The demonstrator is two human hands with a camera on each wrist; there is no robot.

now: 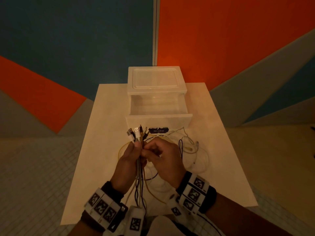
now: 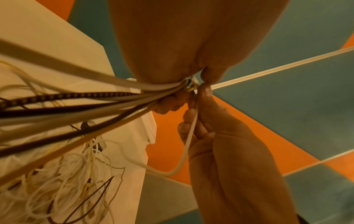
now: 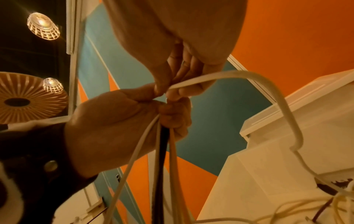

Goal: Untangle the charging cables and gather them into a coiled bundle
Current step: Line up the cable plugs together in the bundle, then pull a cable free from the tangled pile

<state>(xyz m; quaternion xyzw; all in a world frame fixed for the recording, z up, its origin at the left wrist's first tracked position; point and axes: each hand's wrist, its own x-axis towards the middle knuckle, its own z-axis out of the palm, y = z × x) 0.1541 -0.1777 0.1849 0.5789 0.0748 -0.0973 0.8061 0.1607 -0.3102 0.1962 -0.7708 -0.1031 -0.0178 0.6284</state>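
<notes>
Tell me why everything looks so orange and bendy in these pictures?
Head view: dim, warm light tints the white table; the wide lens bends the walls. Left wrist view: the nearest cables are blurred. Right wrist view: ceiling lamps glare, with the left hand in shade.

Bundle of thin charging cables: white, cream-yellow, black, one black braided with pale speckles. White and silver plug ends. White square table. Translucent white plastic drawer box, dark blue label. Wall panels orange, teal, grey. Black-white patterned wrist markers.

White, black and yellowish charging cables, plug ends bunched upright
</notes>
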